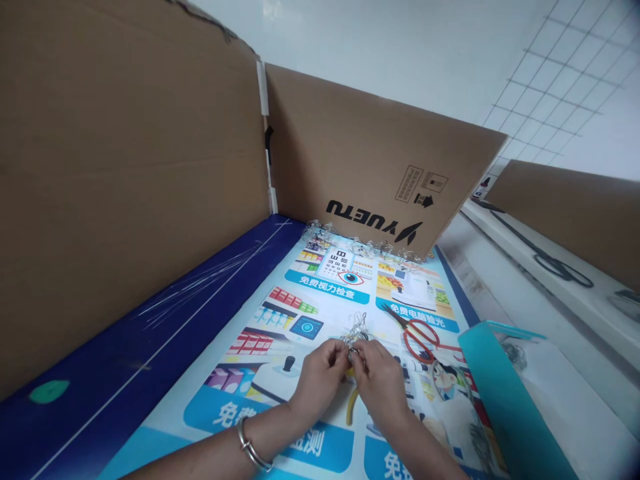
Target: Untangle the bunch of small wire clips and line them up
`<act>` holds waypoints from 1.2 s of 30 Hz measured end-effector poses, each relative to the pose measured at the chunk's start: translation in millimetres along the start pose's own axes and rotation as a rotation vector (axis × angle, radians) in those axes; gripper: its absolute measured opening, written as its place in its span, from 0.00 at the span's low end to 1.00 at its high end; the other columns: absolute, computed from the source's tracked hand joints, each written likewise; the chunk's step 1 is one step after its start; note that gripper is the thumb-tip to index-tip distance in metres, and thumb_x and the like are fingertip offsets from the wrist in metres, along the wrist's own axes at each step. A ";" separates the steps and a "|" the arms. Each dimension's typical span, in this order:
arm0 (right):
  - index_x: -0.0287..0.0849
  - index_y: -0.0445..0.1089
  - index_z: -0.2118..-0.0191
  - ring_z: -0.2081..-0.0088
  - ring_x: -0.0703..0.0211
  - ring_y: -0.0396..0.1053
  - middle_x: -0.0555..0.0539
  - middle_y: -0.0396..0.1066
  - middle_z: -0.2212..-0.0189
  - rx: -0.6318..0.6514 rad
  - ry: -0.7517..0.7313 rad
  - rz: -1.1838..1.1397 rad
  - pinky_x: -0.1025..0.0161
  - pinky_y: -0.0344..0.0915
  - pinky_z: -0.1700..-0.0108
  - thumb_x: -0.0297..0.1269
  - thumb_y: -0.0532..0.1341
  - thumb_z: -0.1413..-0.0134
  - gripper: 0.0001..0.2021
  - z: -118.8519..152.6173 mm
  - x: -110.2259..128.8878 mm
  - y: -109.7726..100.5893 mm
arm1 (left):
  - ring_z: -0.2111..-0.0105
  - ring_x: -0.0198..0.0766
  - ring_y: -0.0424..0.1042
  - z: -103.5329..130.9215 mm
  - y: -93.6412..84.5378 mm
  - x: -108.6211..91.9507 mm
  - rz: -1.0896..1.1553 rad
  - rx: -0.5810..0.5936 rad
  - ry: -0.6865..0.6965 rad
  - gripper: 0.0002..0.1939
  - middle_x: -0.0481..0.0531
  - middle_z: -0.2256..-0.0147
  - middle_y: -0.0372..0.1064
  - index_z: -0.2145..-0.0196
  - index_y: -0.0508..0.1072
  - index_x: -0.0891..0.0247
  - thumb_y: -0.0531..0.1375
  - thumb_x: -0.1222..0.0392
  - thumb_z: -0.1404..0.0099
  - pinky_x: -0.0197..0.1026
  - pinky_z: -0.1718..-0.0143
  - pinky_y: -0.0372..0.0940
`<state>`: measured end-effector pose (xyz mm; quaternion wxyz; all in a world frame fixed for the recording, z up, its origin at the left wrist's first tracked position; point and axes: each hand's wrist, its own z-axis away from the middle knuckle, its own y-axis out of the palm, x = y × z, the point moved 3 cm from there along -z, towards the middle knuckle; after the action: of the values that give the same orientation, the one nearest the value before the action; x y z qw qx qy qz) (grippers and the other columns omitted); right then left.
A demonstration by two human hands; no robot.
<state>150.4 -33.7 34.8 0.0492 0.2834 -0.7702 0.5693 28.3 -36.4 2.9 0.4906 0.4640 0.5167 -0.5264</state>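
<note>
Both hands meet over the printed sheet. My left hand (324, 373), with a silver bangle (249, 445) on the wrist, has its fingers closed in a pinch. Close against it, my right hand (377, 380) pinches too. Both sets of fingertips hold a small bundle of clear and dark wiry strands (357, 328), which sticks up beyond them. Its exact make-up is too small to tell. A curved yellow handle (353, 407) lies between the wrists, the rest of that tool hidden under the hands. Right of them rest red-handled scissors (420, 339), blades pointing up-left.
Cardboard panels (350, 147) stand at the left and back. Along the back panel's foot lie several similar clear wiry bundles (370, 248). Loose thin strands (195, 283) lie on the dark blue edge at left. A teal open box (510, 393) stands at right.
</note>
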 end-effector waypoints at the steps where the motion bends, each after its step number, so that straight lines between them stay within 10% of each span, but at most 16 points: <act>1: 0.44 0.67 0.60 0.63 0.56 0.68 0.47 0.70 0.65 0.015 0.027 0.005 0.61 0.62 0.61 0.30 0.54 0.46 0.09 -0.4 -0.3 -0.3 | 0.78 0.33 0.64 0.4 0.0 -0.3 -0.021 -0.001 0.007 0.09 0.44 0.79 0.63 0.74 0.65 0.63 0.51 0.57 0.40 0.33 0.76 0.58; 17: 0.43 0.69 0.58 0.61 0.54 0.68 0.45 0.70 0.62 0.190 0.109 0.068 0.62 0.61 0.60 0.28 0.52 0.48 0.13 -5.0 3.9 -12.4 | 0.75 0.34 0.64 5.1 2.7 -5.2 -0.167 0.067 0.116 0.08 0.46 0.76 0.66 0.73 0.68 0.62 0.50 0.64 0.40 0.33 0.73 0.58; 30: 0.44 0.68 0.64 0.75 0.63 0.62 0.52 0.64 0.77 0.205 0.239 -0.421 0.67 0.58 0.72 0.30 0.55 0.52 0.08 -4.5 -19.3 -5.4 | 0.66 0.40 0.62 7.9 -7.4 -25.6 -0.605 0.043 0.538 0.16 0.53 0.69 0.63 0.62 0.72 0.61 0.49 0.71 0.41 0.42 0.65 0.60; 36: 0.42 0.67 0.66 0.76 0.65 0.60 0.53 0.63 0.78 0.249 0.311 -0.632 0.69 0.57 0.74 0.31 0.56 0.53 0.06 -4.2 -19.9 -1.9 | 0.55 0.46 0.59 3.3 -12.6 -26.5 -0.656 -0.055 0.498 0.13 0.56 0.57 0.62 0.63 0.73 0.59 0.52 0.68 0.41 0.51 0.55 0.58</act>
<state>166.9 -22.7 30.0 0.3040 0.4212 -0.5527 0.6517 18.1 -38.9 30.5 0.1692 0.3746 0.7541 -0.5123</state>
